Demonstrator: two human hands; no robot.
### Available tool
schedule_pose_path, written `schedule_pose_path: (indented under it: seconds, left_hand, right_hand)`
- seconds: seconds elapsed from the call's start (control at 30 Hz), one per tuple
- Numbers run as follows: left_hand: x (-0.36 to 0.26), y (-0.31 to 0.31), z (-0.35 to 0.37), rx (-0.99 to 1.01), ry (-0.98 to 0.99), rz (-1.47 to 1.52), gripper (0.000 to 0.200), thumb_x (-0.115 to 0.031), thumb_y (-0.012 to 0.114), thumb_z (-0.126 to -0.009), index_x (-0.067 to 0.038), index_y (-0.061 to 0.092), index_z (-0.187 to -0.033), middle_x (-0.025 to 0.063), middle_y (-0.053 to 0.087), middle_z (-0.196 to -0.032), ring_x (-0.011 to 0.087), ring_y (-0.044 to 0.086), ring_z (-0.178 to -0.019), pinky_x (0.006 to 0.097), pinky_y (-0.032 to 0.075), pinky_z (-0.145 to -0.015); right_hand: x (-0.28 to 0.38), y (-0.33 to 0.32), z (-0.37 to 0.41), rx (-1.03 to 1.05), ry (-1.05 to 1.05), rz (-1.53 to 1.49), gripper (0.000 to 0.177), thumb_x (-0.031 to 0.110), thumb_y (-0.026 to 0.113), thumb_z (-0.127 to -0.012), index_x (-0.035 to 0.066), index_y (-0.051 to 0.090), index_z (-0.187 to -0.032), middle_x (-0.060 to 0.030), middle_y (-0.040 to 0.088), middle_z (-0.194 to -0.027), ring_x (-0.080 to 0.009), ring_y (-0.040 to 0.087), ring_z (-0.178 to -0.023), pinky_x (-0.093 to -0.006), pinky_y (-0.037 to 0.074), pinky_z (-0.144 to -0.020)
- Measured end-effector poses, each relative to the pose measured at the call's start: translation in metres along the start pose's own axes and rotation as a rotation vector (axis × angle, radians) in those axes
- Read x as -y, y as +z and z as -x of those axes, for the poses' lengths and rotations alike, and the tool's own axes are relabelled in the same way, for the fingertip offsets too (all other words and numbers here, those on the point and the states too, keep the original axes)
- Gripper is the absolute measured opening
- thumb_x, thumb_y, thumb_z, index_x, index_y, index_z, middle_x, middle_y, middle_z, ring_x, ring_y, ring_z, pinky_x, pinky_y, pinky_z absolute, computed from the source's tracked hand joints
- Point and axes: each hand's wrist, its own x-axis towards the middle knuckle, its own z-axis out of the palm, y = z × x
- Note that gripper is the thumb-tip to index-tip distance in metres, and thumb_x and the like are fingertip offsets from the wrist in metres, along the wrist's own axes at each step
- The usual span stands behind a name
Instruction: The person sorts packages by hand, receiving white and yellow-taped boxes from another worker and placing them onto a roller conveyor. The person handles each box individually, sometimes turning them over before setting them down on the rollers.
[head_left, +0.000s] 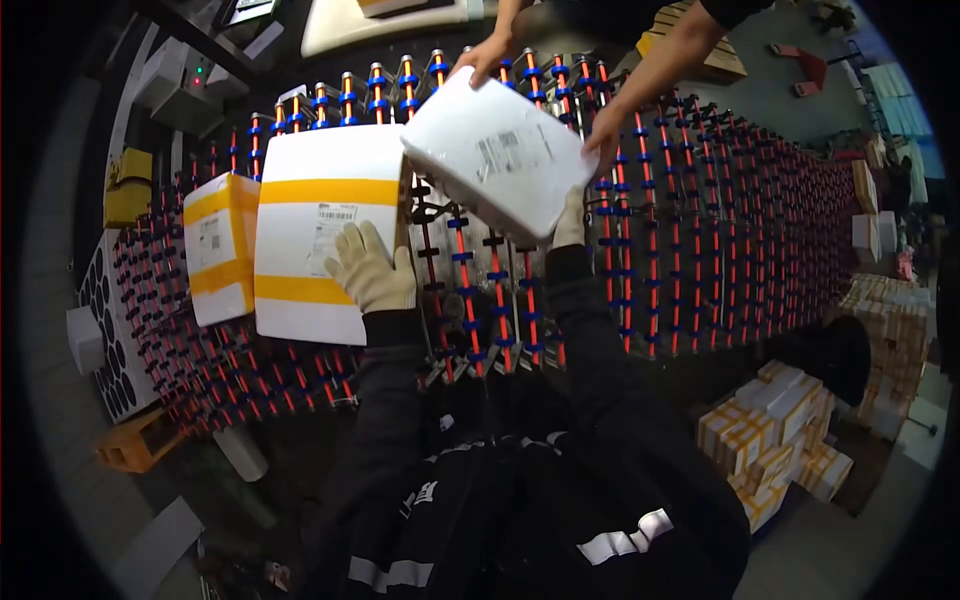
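Observation:
My left hand (372,268), in a pale work glove, rests flat on a large white box with yellow tape bands (320,190) lying on the roller conveyor (700,230). My right hand (571,222), also gloved, touches the near edge of a white plastic-wrapped parcel (497,150) with a barcode label, held tilted above the rollers. A person across the conveyor grips the same parcel with both bare hands, one hand (482,58) at its far corner, the other hand (604,135) at its right edge.
A smaller white and yellow box (220,248) lies left of the large one. The conveyor's red and blue rollers stretch to the right. Stacked yellow-banded cartons (775,430) stand on the floor at lower right. A grey control unit (180,85) sits at upper left.

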Motion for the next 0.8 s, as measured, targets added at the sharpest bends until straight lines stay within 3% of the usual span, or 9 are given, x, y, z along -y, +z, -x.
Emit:
schedule_pose_path:
  seconds: [0.07, 0.13, 0.2, 0.33, 0.4, 0.5, 0.57, 0.67, 0.8]
  left_hand:
    - [0.006, 0.005, -0.002, -0.048, 0.007, 0.040, 0.070, -0.040, 0.067, -0.087, -0.003, 0.055, -0.146, 0.0226, 0.047, -0.156, 0.0399, 0.035, -0.149, 0.0592, 0.016, -0.124]
    - [0.022, 0.021, -0.003, -0.265, 0.156, 0.136, 0.055, -0.032, 0.073, -0.079, -0.003, 0.067, -0.125, 0.0159, 0.064, -0.136, 0.0383, 0.055, -0.131, 0.0567, 0.036, -0.113]
    - [0.042, -0.006, -0.002, -0.253, 0.222, 0.289, 0.048, -0.027, 0.074, -0.075, -0.002, 0.069, -0.116, 0.0167, 0.068, -0.125, 0.0375, 0.061, -0.117, 0.0530, 0.044, -0.103]
    - [0.134, 0.017, 0.034, -0.544, -0.242, 0.170, 0.049, -0.022, 0.077, -0.072, 0.003, 0.068, -0.114, 0.0243, 0.068, -0.121, 0.0382, 0.062, -0.115, 0.0477, 0.047, -0.096]
    - [0.146, 0.014, 0.047, -0.426, -0.418, -0.048, 0.052, -0.021, 0.076, -0.080, 0.005, 0.065, -0.124, 0.0279, 0.061, -0.133, 0.0423, 0.060, -0.118, 0.0476, 0.048, -0.099]
    - [0.154, 0.040, 0.049, -0.553, -0.413, 0.362, 0.062, -0.024, 0.062, -0.101, 0.003, 0.040, -0.152, 0.0317, 0.032, -0.161, 0.0487, 0.049, -0.135, 0.0485, 0.045, -0.110]
    - [0.148, 0.053, 0.046, -0.622, -0.408, 0.327, 0.064, -0.024, 0.062, -0.101, 0.003, 0.038, -0.153, 0.0313, 0.031, -0.161, 0.0477, 0.048, -0.137, 0.0474, 0.045, -0.110]
    - [0.128, 0.041, 0.053, -0.642, -0.422, 0.110, 0.069, -0.019, 0.064, -0.098, 0.002, 0.034, -0.156, 0.0290, 0.028, -0.163, 0.0454, 0.043, -0.143, 0.0443, 0.043, -0.113]
    - [0.140, 0.025, 0.080, -0.445, -0.175, 0.756, 0.064, -0.003, 0.071, -0.088, 0.006, 0.047, -0.147, 0.0277, 0.037, -0.159, 0.0440, 0.044, -0.142, 0.0447, 0.040, -0.116]
  right_hand:
    - [0.027, 0.020, 0.024, -0.092, 0.081, 0.044, 0.067, 0.054, 0.045, -0.106, -0.003, 0.053, -0.141, -0.0125, 0.060, -0.138, -0.0250, 0.060, -0.119, -0.0386, 0.047, -0.104]
    - [-0.022, -0.034, -0.009, 0.102, -0.145, 0.947, 0.080, 0.061, 0.046, -0.104, 0.000, 0.040, -0.154, -0.0152, 0.054, -0.150, -0.0265, 0.049, -0.140, -0.0315, 0.039, -0.114]
    - [-0.118, -0.090, -0.037, 0.380, 0.232, 0.278, 0.079, 0.057, 0.050, -0.103, 0.003, 0.032, -0.159, -0.0171, 0.043, -0.159, -0.0291, 0.042, -0.147, -0.0386, 0.033, -0.119]
    - [-0.059, -0.015, 0.099, 0.206, 0.646, 0.442, 0.073, 0.055, 0.051, -0.103, 0.008, 0.037, -0.156, -0.0166, 0.043, -0.160, -0.0357, 0.041, -0.146, -0.0561, 0.025, -0.120]
    - [-0.062, 0.003, 0.106, 0.212, 0.697, 0.503, 0.064, 0.050, 0.053, -0.103, 0.007, 0.047, -0.150, -0.0182, 0.051, -0.153, -0.0334, 0.049, -0.140, -0.0495, 0.033, -0.117]
    - [-0.087, 0.021, 0.081, 0.580, -0.298, 0.928, 0.041, 0.028, 0.053, -0.101, -0.001, 0.063, -0.129, -0.0236, 0.066, -0.126, -0.0343, 0.061, -0.121, -0.0390, 0.046, -0.103]
    - [-0.031, 0.101, 0.088, 0.380, -0.203, 0.963, 0.045, 0.034, 0.059, -0.100, 0.000, 0.064, -0.128, -0.0221, 0.066, -0.127, -0.0335, 0.061, -0.123, -0.0400, 0.045, -0.107]
    - [-0.023, 0.158, 0.073, 0.462, -0.743, 0.855, 0.045, 0.025, 0.066, -0.092, -0.002, 0.062, -0.128, -0.0227, 0.063, -0.133, -0.0379, 0.060, -0.124, -0.0444, 0.045, -0.108]
    - [-0.003, 0.193, 0.106, 0.745, -1.136, 1.277, 0.057, 0.028, 0.066, -0.089, 0.001, 0.057, -0.138, -0.0241, 0.057, -0.143, -0.0403, 0.051, -0.135, -0.0523, 0.034, -0.117]
